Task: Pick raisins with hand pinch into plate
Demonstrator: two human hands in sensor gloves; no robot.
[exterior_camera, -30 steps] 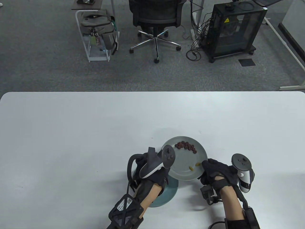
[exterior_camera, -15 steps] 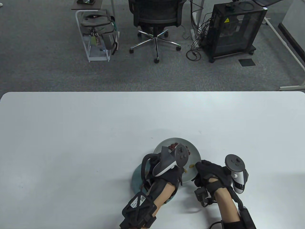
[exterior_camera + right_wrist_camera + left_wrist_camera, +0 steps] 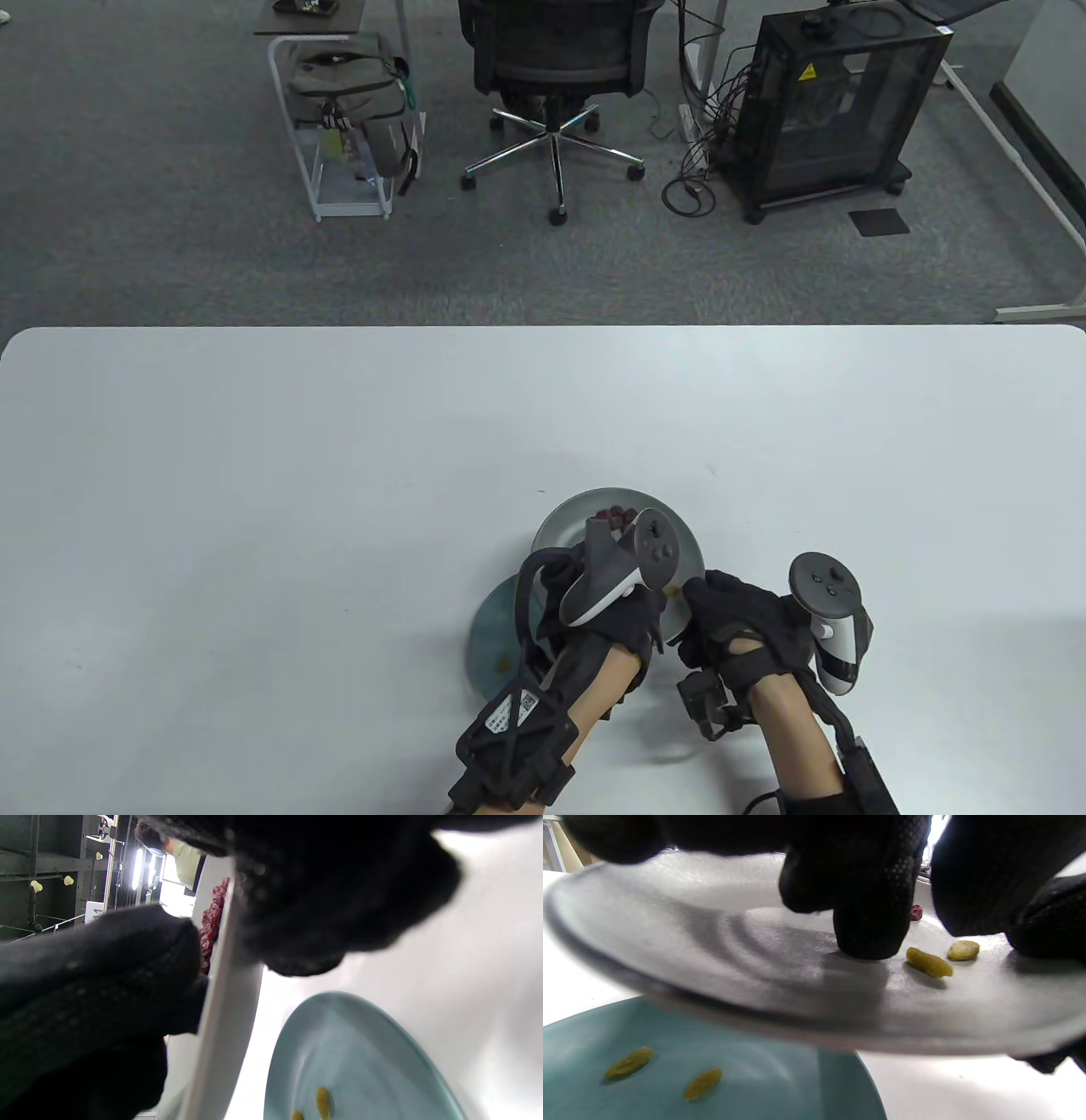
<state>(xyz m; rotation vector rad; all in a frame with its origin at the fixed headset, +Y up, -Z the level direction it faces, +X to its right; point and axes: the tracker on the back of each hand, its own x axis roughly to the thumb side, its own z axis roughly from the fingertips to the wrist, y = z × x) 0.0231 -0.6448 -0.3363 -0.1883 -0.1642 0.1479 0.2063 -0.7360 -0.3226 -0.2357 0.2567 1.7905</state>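
Observation:
My right hand (image 3: 691,615) grips the right rim of a grey plate (image 3: 560,526) and holds it tilted above a teal plate (image 3: 492,628). In the right wrist view its fingers (image 3: 106,963) clamp the grey rim (image 3: 225,1018). My left hand (image 3: 645,607) reaches over the grey plate. In the left wrist view one fingertip (image 3: 869,933) touches the plate's surface (image 3: 712,955) just left of two yellow raisins (image 3: 928,962), and the thumb stands apart on their right. Two more yellow raisins (image 3: 630,1063) lie in the teal plate (image 3: 755,1077).
Several dark red pieces (image 3: 615,514) are heaped at the far side of the grey plate; they also show in the right wrist view (image 3: 210,929). The white table (image 3: 254,509) spreads wide to the left and far side. An office chair and racks stand beyond it.
My right hand has carried the grey plate leftward, over more of the teal plate. My left hand has moved right, from the teal plate onto the grey plate, near the yellow raisins.

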